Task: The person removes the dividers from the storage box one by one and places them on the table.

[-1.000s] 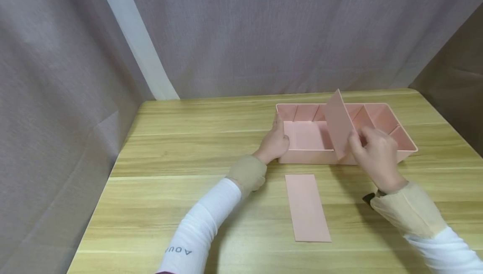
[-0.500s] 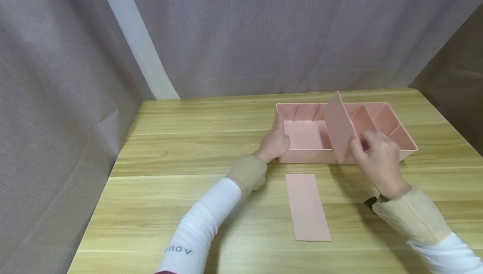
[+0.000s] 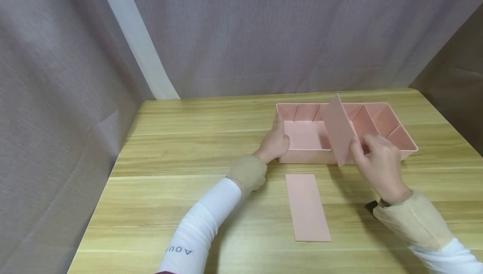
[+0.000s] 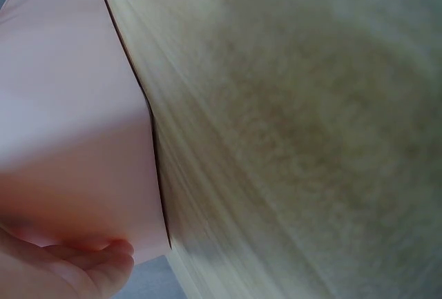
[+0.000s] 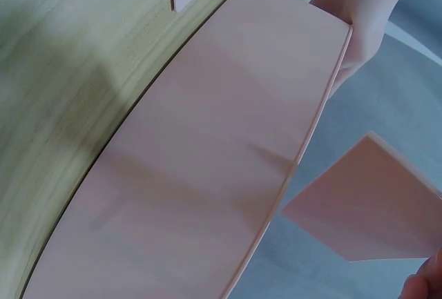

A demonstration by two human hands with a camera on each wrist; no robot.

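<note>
A long pink plastic organizer box [image 3: 307, 156] stands on the table toward the right back. My left hand [image 3: 274, 142] holds its left end, thumb at the front corner; in the left wrist view its fingers [image 4: 103, 264] lie along the end wall. Between thumb and fingers my right hand [image 3: 381, 163] pinches a thin pink divider panel [image 3: 338, 129] by its right edge. That panel is tilted above the box and reaches past its front rim. Farther right, another divider [image 3: 363, 123] stands across the box. A second loose panel [image 3: 307, 207] lies flat in front.
The wood-grain table [image 3: 188, 139] reaches back to a grey curtain [image 3: 264, 35], with a white strip [image 3: 136, 35] on its left part. Slot lines mark the inner back wall of the box.
The right hand and its divider panel have come slightly lower and toward the front. The left hand, the box and the flat panel stay put.
</note>
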